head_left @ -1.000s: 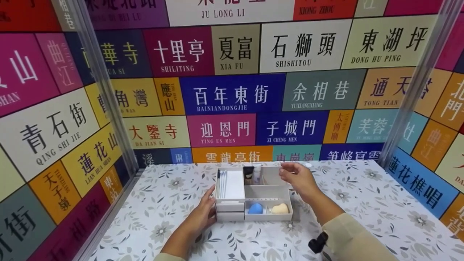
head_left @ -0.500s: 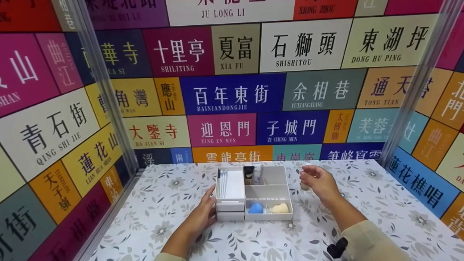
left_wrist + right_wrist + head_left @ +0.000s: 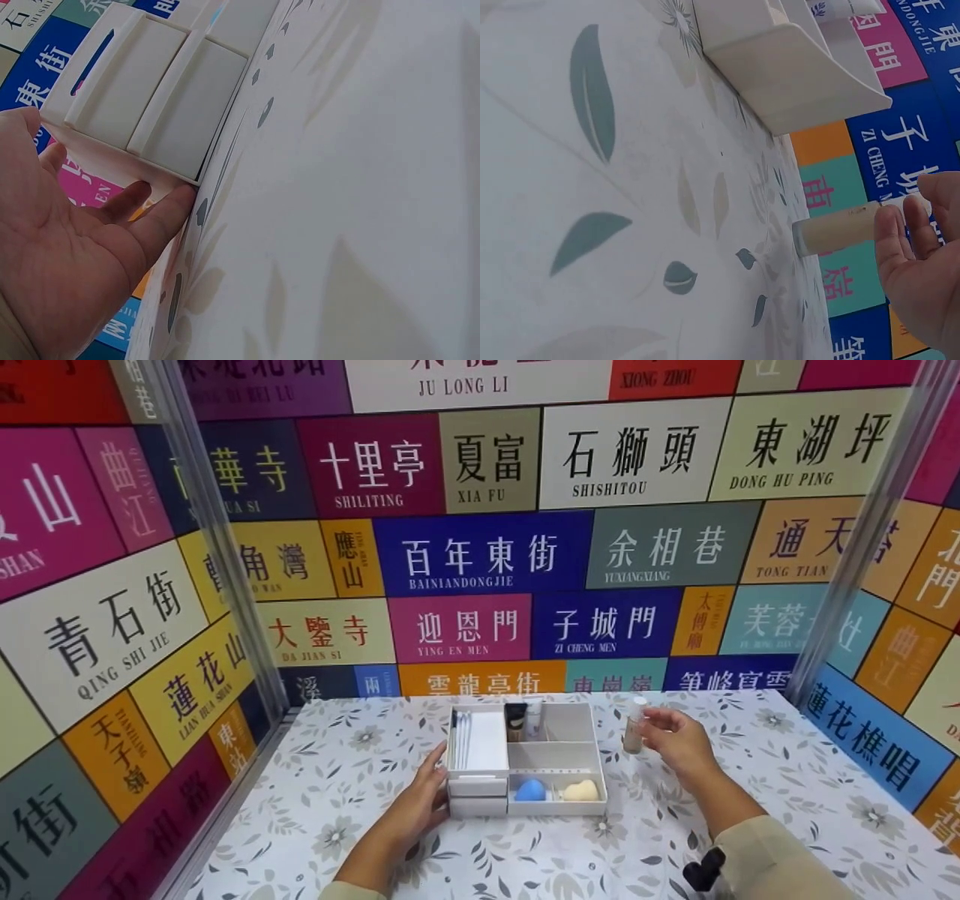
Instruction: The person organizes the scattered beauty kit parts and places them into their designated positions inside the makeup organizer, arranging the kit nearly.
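A small cosmetic bottle [image 3: 632, 733] of beige liquid with a pale cap stands upright on the patterned tablecloth, right of a white cosmetics organizer [image 3: 555, 808]. My right hand [image 3: 679, 744] is at the bottle's right side, its fingers loosely bent; in the right wrist view the fingertips [image 3: 889, 225] overlap the bottle's upper end. My left hand [image 3: 416, 799] rests against the organizer's left side, thumb and fingers extended, nothing gripped. Two drawers [image 3: 191, 105] face the left wrist camera.
In the organizer are a blue sponge [image 3: 530, 790], a cream sponge [image 3: 580, 790], a black-capped tube [image 3: 515, 721], a white tube [image 3: 533, 720] and several thin sticks [image 3: 463, 739]. Clear upright posts [image 3: 840, 562] and sign-covered panels [image 3: 480, 555] surround the table.
My right hand has moved right from the organizer's back right compartment, and the bottle now stands on the tablecloth, with the fingers drawn back from it. The left hand stays still.
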`<state>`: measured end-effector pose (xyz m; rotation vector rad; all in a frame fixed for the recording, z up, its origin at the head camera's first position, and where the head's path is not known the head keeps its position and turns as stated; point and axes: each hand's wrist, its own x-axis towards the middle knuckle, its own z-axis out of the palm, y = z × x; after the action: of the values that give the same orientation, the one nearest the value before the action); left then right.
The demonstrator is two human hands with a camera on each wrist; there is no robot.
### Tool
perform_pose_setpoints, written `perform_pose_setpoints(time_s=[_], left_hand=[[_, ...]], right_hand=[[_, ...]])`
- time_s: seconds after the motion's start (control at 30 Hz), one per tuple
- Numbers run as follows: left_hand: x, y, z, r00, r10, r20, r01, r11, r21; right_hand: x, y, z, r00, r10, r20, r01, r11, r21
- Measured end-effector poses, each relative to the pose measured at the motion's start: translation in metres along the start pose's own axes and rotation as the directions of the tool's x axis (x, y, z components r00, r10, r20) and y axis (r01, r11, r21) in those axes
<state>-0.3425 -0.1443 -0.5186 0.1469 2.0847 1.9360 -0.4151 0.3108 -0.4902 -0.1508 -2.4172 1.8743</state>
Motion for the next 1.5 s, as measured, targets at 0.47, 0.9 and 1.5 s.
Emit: perform_pose_setpoints(time_s=[0.47, 0.9, 1.5], left_hand=[[-0.001, 0.001, 0.002, 0.999, 0.038, 0.015, -0.038, 0.999, -0.027], [0.000, 0.000, 0.001, 1.000, 0.011, 0.005, -0.011, 1.000, -0.019], [0.001, 0.002, 0.001, 1.000, -0.012, 0.018, 0.014, 0.998, -0.069]], right_hand=[[0.021, 0.014, 0.001, 0.998, 0.013, -0.062, -0.016, 0.999, -0.049], [0.032, 0.013, 0.008, 0.998, 0.008, -0.056, -0.012, 0.996, -0.086], [0.028, -0.001, 0.009, 0.998, -0.035, -0.055, 0.024, 0.983, -0.180]])
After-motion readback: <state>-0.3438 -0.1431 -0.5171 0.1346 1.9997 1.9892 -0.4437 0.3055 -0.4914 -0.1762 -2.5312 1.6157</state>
